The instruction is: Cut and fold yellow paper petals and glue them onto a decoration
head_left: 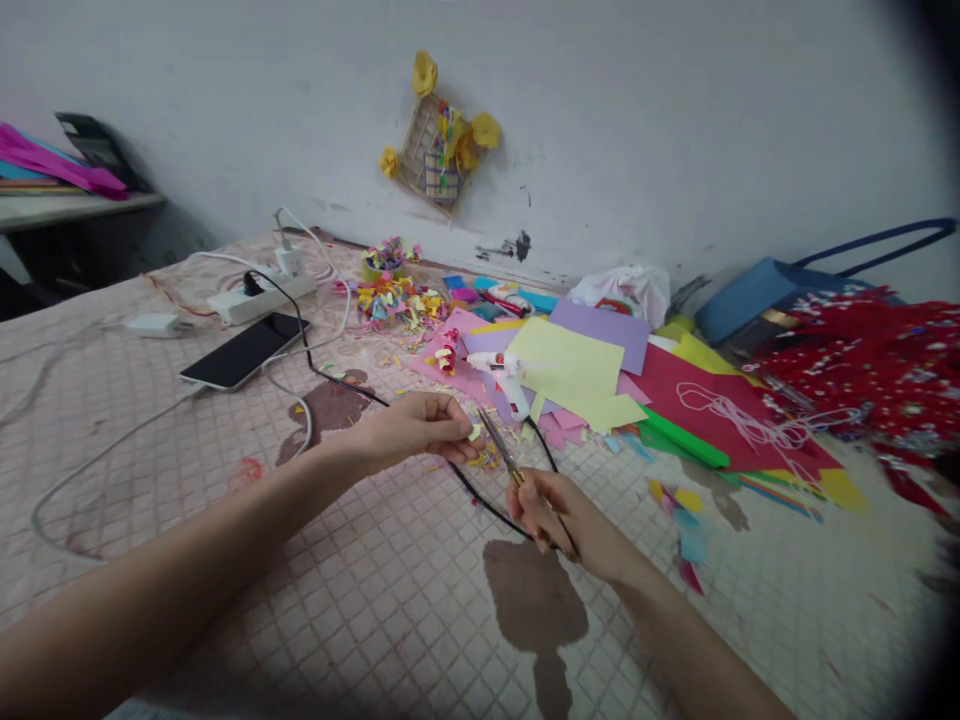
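My left hand (420, 428) pinches a small pale yellow paper piece (475, 432) between thumb and fingertips. Wrapped through the handles of a pair of scissors (504, 450), my right hand (551, 515) holds them with the blades pointing up and left, close beside the paper piece. Just beyond the hands lies a white glue gun (504, 380) on coloured paper sheets. A pale yellow sheet (566, 365) and a purple sheet (604, 330) are behind it. Small yellow scraps (487, 458) lie under the blades.
A black tablet or phone (246, 350) and a white power strip (259, 298) with cables are at left. A black cable (480, 495) passes beneath both hands. A bowl (381, 265) of paper bits stands at the back. Red tinsel (877, 360) and a blue bag (757, 300) are right.
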Demonstrator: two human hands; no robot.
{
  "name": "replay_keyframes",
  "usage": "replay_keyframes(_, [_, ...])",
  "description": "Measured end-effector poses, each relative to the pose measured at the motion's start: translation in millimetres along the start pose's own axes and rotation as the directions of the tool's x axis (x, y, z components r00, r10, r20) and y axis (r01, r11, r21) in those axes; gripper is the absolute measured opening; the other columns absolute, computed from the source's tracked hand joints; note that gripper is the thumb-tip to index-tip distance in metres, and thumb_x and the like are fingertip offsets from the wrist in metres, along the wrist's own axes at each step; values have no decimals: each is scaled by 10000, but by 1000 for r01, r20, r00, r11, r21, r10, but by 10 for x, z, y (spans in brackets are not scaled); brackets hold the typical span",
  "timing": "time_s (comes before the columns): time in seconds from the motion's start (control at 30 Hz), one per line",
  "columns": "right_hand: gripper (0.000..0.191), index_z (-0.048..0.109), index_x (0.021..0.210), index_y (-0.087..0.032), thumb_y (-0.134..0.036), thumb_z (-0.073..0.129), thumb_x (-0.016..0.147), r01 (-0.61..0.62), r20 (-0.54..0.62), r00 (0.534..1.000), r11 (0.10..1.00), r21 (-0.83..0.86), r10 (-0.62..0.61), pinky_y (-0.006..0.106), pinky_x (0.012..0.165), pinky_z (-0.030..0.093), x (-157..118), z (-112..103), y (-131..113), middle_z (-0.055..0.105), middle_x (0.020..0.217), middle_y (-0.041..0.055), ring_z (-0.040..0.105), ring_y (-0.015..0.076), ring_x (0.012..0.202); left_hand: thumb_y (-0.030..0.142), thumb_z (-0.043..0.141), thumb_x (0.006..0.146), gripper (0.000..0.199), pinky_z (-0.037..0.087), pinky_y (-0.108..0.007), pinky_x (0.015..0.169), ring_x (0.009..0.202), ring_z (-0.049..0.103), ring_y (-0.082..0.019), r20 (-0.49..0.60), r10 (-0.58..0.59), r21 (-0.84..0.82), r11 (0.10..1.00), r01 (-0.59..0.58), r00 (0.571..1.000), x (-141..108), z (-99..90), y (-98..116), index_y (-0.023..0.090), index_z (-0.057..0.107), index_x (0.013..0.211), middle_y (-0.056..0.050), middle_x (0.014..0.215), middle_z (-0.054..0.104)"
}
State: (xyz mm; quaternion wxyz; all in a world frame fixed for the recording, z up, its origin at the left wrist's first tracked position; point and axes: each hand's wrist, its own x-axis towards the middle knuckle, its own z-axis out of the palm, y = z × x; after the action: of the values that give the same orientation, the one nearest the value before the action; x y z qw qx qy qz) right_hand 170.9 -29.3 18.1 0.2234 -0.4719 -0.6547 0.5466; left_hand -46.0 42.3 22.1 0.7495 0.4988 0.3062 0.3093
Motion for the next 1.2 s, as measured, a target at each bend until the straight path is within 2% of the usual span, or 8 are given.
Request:
replay_keyframes(0.43, [477,480,728,-159,-591,324,859,19,11,1000,1000,6,-20,183,427,294,23,14,55,359,526,-64,323,68,448,254,675,727,171,489,-218,631,647,631,-100,-42,12,31,999,-10,999,-2,17,-14,139,550,750,-45,728,674])
replay_keyframes(0.53, [479,479,725,-163,-579,292,873,32,10,999,998,-51,-31,191,426,282,25,-3,54,359,524,-63,329,74,444,255,668,736,166,482,-220,632,652,626,-98,-30,27,34,999,-26,999,3,6,-20,138,553,766,-39,742,668])
replay_keyframes(0.6, [457,476,705,-168,-553,302,880,49,-1,999,985,-168,-50,197,438,279,30,-60,36,381,533,-54,353,82,462,257,667,739,170,477,-219,626,643,620,-93,-27,38,39,999,-37,999,8,-1,-23,136,552,773,-33,745,666])
replay_keyframes(0.67, [411,467,661,-173,-518,378,865,51,-41,997,921,-386,-73,206,462,276,30,-168,8,424,549,-41,389,95,496,259,672,736,181,474,-220,624,635,615,-88,-30,44,40,998,-42,999,14,-7,-28,134,549,781,-27,746,663])
replay_keyframes(0.77, [367,479,635,-181,-492,456,829,-58,-157,985,701,-711,-78,226,492,257,9,-407,-20,503,563,-17,441,122,526,270,683,728,205,473,-224,623,626,611,-86,-32,41,31,999,-40,999,22,-7,-40,133,543,788,-18,734,662])
replay_keyframes(0.93, [381,527,657,-200,-525,421,825,-316,-372,927,443,-839,-43,242,478,225,-64,-825,39,582,591,24,507,165,546,274,691,721,227,467,-225,614,612,611,-88,-38,27,22,999,-26,999,19,39,-66,126,536,795,-15,710,665])
replay_keyframes(1.07, [314,599,740,-201,-480,468,798,-422,-453,891,392,-818,13,248,482,251,-99,-1037,168,639,671,51,552,191,584,296,693,717,247,465,-238,629,632,628,-104,-30,-13,-4,1000,13,999,9,98,-93,124,540,806,-24,721,677])
replay_keyframes(1.2, [294,609,692,-192,-456,507,773,-468,-512,859,446,-763,25,251,483,274,-111,-1138,254,634,627,43,571,195,581,317,693,713,256,469,-253,655,665,637,-120,-12,-46,7,999,46,999,3,133,-132,119,564,811,-41,740,687])
